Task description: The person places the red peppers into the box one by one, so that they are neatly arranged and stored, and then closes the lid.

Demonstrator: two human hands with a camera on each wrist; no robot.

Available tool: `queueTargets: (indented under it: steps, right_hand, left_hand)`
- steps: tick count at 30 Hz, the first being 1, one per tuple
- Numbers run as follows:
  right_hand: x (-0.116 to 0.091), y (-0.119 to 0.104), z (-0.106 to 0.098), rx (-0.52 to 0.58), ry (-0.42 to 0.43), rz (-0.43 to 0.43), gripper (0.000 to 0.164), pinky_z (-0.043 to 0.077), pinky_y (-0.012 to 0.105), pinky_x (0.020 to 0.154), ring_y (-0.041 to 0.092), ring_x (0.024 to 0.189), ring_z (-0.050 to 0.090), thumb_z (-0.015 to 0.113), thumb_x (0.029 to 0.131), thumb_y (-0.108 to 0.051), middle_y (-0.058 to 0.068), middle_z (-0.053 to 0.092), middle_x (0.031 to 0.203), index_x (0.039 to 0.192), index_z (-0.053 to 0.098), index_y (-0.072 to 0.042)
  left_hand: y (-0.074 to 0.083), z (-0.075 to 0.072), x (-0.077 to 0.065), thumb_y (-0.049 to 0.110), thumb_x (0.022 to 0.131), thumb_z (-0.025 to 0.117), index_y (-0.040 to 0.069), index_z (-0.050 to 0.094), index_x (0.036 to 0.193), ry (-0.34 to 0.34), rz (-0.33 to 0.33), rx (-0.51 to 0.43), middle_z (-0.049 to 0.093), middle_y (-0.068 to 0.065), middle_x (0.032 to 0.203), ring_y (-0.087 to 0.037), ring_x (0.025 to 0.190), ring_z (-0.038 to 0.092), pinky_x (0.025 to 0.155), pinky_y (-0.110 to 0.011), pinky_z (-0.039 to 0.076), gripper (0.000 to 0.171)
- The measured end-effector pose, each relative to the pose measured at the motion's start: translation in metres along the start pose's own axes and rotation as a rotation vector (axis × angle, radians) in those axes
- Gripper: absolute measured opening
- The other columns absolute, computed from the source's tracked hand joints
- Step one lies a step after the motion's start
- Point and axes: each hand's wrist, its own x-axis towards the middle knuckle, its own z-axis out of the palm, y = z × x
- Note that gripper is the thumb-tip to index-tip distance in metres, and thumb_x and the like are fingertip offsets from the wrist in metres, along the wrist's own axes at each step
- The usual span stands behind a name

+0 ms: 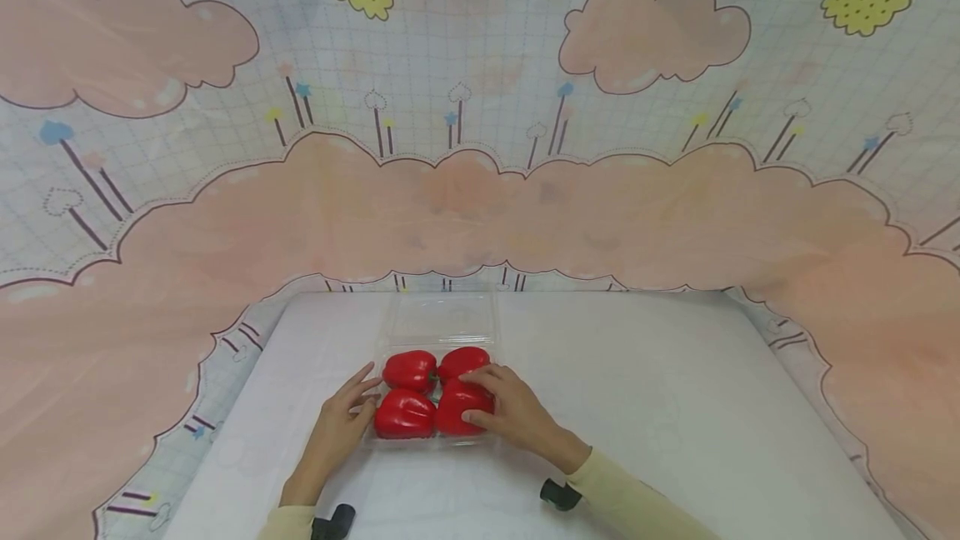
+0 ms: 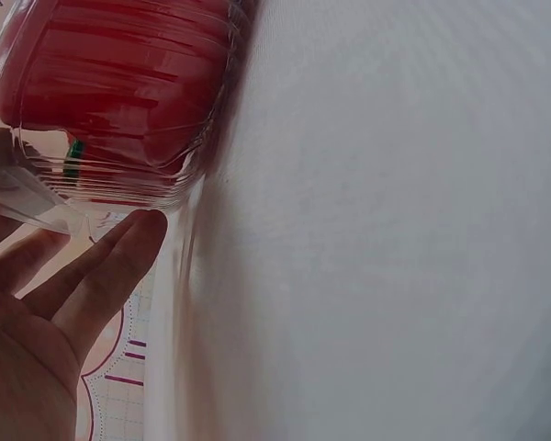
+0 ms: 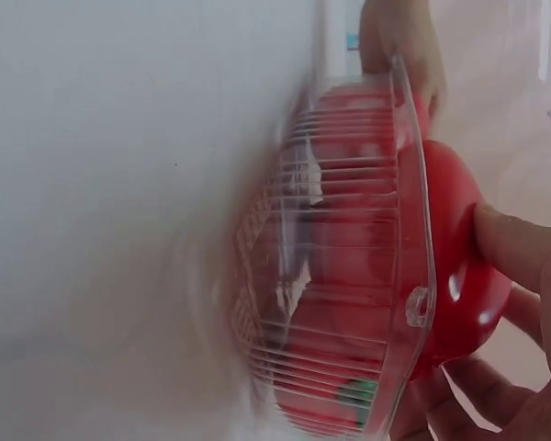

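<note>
Red bell peppers sit in two rows inside a clear plastic clamshell box [image 1: 442,442]. My right hand [image 1: 521,411] grips the front right bell pepper [image 1: 457,407], thumb on its near side and fingers on its far side. In the right wrist view this bell pepper [image 3: 455,266] stands above the box rim. My left hand [image 1: 341,427] is at the left side of the box, beside the front left bell pepper [image 1: 405,415]. Its extended fingers [image 2: 119,266] touch or nearly touch the ribbed plastic wall in the left wrist view. Behind lie two more, a back left bell pepper [image 1: 409,371] and a back right one.
The open lid [image 1: 442,317] of the box lies back on the white table [image 1: 637,390], toward the far edge. A cloud-patterned cloth [image 1: 480,215] hangs behind the table. Dark straps with small devices are on both wrists.
</note>
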Motion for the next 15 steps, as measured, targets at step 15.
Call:
queueTargets:
  steps: [15]
  right_hand:
    - [0.0021, 0.0010, 0.0019, -0.118, -0.028, -0.006, 0.050, 0.059, 0.033, 0.091, 0.019, 0.118, 0.059, 0.073, 0.085, -0.040, 0.000, 0.063, 0.126, 0.131, 0.063, -0.022]
  left_hand:
    - [0.0030, -0.0008, -0.0005, 0.004, 0.093, 0.059, 0.007, 0.061, 0.132, 0.000, -0.001, -0.008, 0.052, -0.013, 0.147, -0.033, 0.106, 0.070, 0.080, -0.037, 0.062, 0.039]
